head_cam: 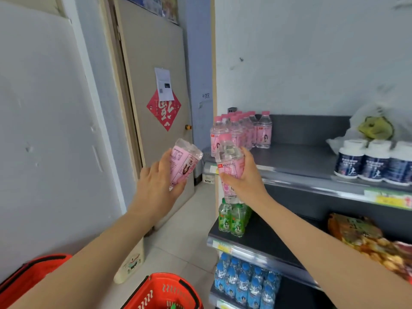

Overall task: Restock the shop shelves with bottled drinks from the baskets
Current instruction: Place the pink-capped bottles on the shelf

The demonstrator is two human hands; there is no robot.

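Two pink-labelled bottles are held up, one in each hand. The left hand (159, 182) wraps its fingers round the label of the tilted bottle (186, 160), whose clear end points up and to the right; its cap is hidden. The right hand (244, 175) grips the upright bottle (227, 159) round the middle, pink cap on top and the words PEACH SODA readable on the label. The two bottles are near each other but apart, both in front of the left end of the shelving.

Just behind the upright bottle, a cluster of pink-capped bottles (245, 130) stands at the left end of the top shelf (301, 157), a dark grey board. Farther right on it stand white-lidded jars (374, 162) with dark labels, and behind them lies a clear plastic bag (374, 123) with something yellow-green inside. One shelf down, below the right hand, stand green-labelled bottles (234, 218), with snack packets (365, 237) to the right. Lower again, blue-capped bottles (245, 284) are packed in rows.

At the bottom edge sits a red basket (165, 291), and a second red basket (33, 269) shows at lower left, beneath the left forearm. Beyond the hands a beige door (151, 63) carries a red diamond decoration (163, 113) and a paper notice (163, 85).
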